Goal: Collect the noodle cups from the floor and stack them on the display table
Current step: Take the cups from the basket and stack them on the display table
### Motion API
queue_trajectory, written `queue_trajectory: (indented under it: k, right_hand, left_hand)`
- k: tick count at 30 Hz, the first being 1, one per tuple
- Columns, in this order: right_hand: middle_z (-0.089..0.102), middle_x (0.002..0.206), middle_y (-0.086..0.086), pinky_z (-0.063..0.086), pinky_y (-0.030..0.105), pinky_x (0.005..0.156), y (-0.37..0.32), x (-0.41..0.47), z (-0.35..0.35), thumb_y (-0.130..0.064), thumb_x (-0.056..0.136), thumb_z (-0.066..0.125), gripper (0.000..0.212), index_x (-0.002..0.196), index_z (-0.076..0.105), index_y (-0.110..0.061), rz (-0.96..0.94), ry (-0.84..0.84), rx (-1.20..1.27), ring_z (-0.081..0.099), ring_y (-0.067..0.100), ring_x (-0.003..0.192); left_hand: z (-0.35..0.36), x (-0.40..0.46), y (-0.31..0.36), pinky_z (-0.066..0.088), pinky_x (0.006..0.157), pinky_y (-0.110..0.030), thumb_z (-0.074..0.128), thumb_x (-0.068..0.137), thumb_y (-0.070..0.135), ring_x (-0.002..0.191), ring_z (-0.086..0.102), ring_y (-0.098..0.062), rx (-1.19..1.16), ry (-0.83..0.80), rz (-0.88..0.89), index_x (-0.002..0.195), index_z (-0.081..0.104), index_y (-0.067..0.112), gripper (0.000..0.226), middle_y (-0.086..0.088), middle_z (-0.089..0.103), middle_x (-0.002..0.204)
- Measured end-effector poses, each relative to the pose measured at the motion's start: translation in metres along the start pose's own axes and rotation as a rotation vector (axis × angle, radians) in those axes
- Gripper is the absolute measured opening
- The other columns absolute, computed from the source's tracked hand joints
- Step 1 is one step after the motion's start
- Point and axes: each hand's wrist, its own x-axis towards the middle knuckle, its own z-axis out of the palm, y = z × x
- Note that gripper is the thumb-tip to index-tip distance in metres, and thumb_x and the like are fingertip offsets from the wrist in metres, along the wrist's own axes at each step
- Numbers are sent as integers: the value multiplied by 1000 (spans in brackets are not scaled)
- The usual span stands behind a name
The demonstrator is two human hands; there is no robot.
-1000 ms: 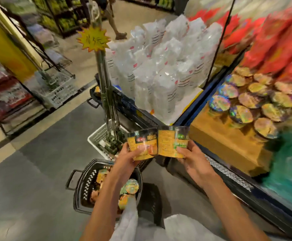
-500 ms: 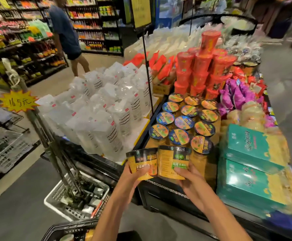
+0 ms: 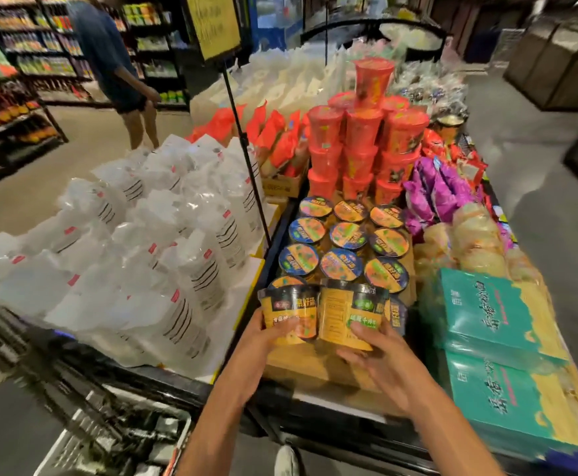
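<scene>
left hand (image 3: 263, 338) gripping one yellow noodle cup (image 3: 291, 312), right hand (image 3: 377, 355) gripping another (image 3: 351, 312); cups touching, just before stacked cups (image 3: 346, 235).

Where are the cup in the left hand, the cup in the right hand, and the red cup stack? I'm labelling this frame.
Left-hand cup (image 3: 289, 312): head view, on its yellow side wall.
Right-hand cup (image 3: 351, 309): head view, on its yellow label.
Red cup stack (image 3: 363, 132): head view, on a middle cup's wall.
</scene>
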Motion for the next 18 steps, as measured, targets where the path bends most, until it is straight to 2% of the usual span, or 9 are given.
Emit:
queue_trajectory:
  k: [3,5,7,9,11,14,18]
  right_hand:
    - [71,133,15,54,53,103,-14,30,15,-9,78,76,86,156,41,-18,-17,14,44,69,35,122]
    - [72,131,15,55,51,101,-21,52,25,-9,78,75,70,144,54,-14,-43,42,69,70,34,119]
    - [70,134,15,50,55,108,-25,71,32,-9,78,75,64,140,57,-14,-73,77,106,67,36,124]
    - [68,137,17,44,58,115,-30,86,34,-10,80,75,69,146,52,-11,-103,98,118,62,40,130]
    - [67,139,18,42,59,117,-35,98,34,-11,83,74,75,152,45,-10,-122,119,112,61,41,132]
    - [65,141,19,44,62,113,-44,109,30,-8,83,74,80,156,40,-9,-142,162,132,63,41,129]
    - [69,137,16,48,58,109,-56,124,21,-10,80,76,83,156,41,-14,-168,225,115,67,37,123]
  left_hand:
    - [-10,44,20,46,113,-57,86,79,31,125,67,-31,2,-33,-19,144,55,20,73,-8,73,131]
    - [-18,75,33,58,98,-44,88,80,27,119,71,-29,-17,-45,-24,144,56,17,72,-9,74,129]
    - [-26,105,45,61,81,-29,87,81,22,113,74,-26,-30,-60,-27,141,58,17,67,-8,76,125]
    - [-32,135,56,60,77,-24,87,78,21,110,75,-22,-33,-72,-26,139,58,17,67,-5,77,123]
    - [-36,165,64,61,80,-27,91,77,20,114,74,-23,-30,-81,-29,141,55,18,73,-6,76,126]
    - [-37,207,74,58,96,-42,92,76,24,120,71,-26,28,-73,-13,144,52,20,79,-5,74,130]
    - [-29,271,85,53,107,-55,90,80,17,118,72,-24,145,-43,20,140,57,19,68,-3,75,128]
